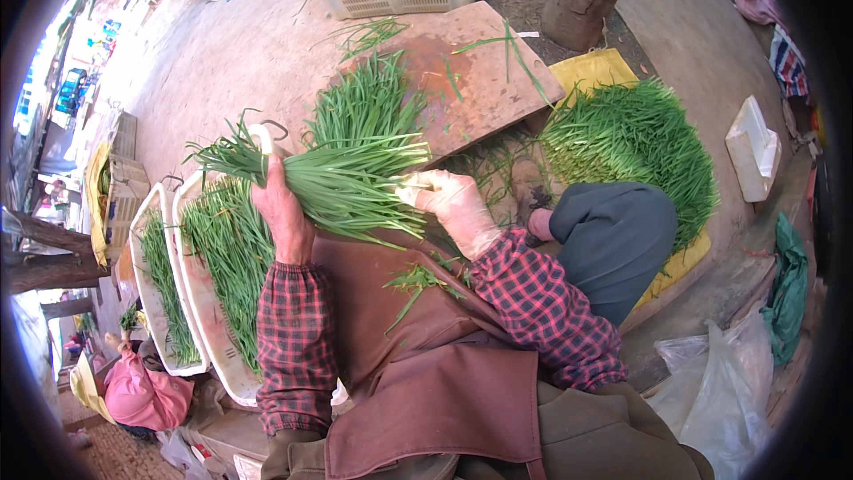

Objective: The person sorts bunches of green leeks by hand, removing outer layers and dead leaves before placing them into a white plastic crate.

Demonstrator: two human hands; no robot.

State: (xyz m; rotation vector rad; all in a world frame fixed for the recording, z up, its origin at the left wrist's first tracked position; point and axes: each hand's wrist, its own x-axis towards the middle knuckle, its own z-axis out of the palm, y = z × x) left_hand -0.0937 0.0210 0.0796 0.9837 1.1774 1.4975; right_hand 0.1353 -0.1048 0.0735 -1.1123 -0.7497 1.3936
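The left hand [283,204] is clamped around the green bunch [355,182], above the apron [364,289]; the right hand [458,204] works at its fanned end, though whether its fingertips pinch a stalk I cannot tell; best hold firmly without crushing, spread the ends, and draw along the stalks, lest they snap.

left hand [284,203] raised, fingers curled into a grip; right hand [455,206] across from it, thumb and fingers pinched, pointing left; left forearm [296,333] straight ahead, right forearm [544,302] angled inward.
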